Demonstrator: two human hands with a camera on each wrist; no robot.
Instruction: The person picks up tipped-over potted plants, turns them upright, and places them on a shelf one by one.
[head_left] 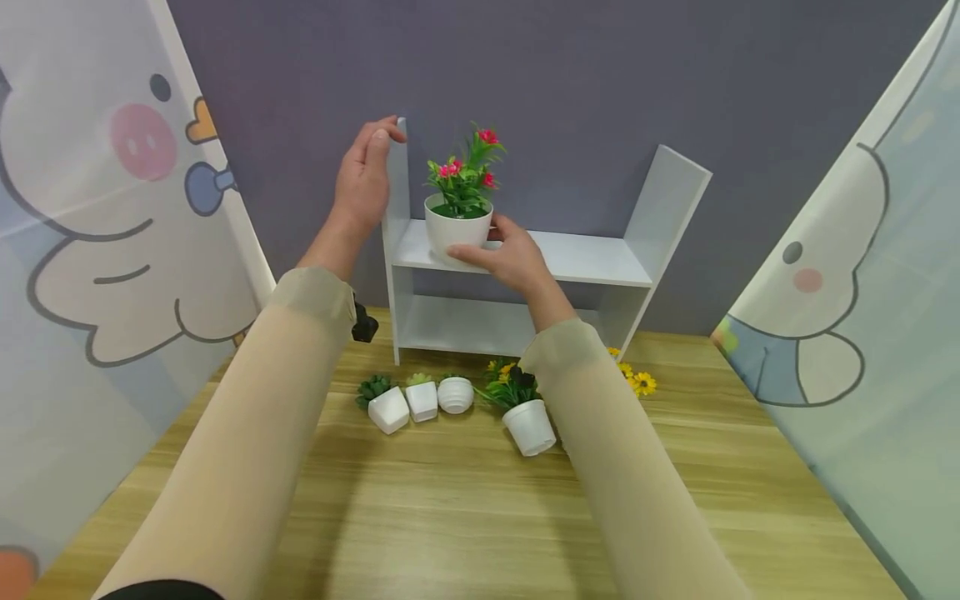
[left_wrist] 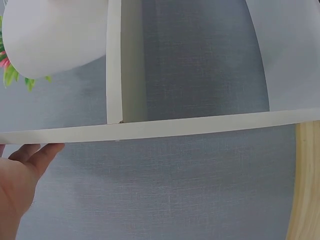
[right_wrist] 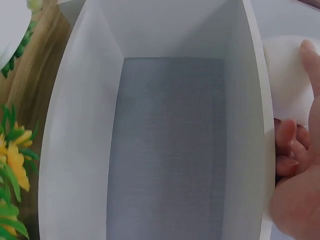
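A white pot of pink flowers with green leaves (head_left: 459,221) is upright at the upper board of a white shelf (head_left: 585,258), toward its left end. My right hand (head_left: 513,258) grips this potted plant low on its right side, the thumb across the front and the fingers behind. In the right wrist view, the thumb (right_wrist: 311,60) lies along the pot's white wall. Up at the left, my left hand (head_left: 366,171) touches the outside of the shelf's left side panel (head_left: 397,187) near its top. In the left wrist view, its fingertips (left_wrist: 47,155) meet that panel.
Before the shelf, on the wooden table (head_left: 420,517), lie small white-potted succulents (head_left: 388,410), a ribbed white pot (head_left: 455,395) and a tipped white pot with yellow flowers (head_left: 530,427). More yellow flowers (head_left: 643,383) show beyond my right sleeve. A black object (head_left: 364,323) is left of the shelf.
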